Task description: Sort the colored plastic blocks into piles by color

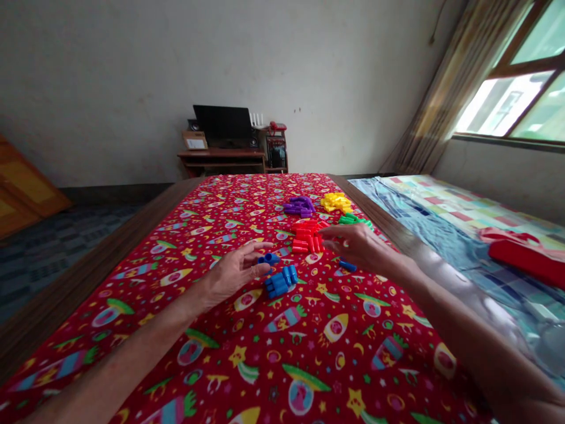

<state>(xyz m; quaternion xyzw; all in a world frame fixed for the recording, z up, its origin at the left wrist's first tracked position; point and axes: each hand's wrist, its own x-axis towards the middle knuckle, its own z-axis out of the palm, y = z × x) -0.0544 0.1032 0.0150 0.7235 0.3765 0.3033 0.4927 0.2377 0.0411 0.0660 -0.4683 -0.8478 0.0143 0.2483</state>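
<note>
My left hand [236, 268] is at the middle of the cloth, thumb and fingers apart. Two small blue plastic caps [269, 258] show between its thumb and fingers, seemingly lying on the cloth. Just to their lower right sits a cluster of blue caps [281, 282] side by side. My right hand [353, 238] hovers with fingers stretched toward a pile of red caps [306, 237], partly covering it; I see nothing held, though its fingertips are partly hidden. Below that hand a single blue cap [348, 266] lies apart.
Farther back are piles of purple caps [300, 206], yellow caps [336, 202] and green caps [353, 219]. A red patterned cloth [176, 330] covers the table, with dark wooden edges [388, 229]. To the right is a bed [459, 218]; a monitor [223, 125] stands on a far desk.
</note>
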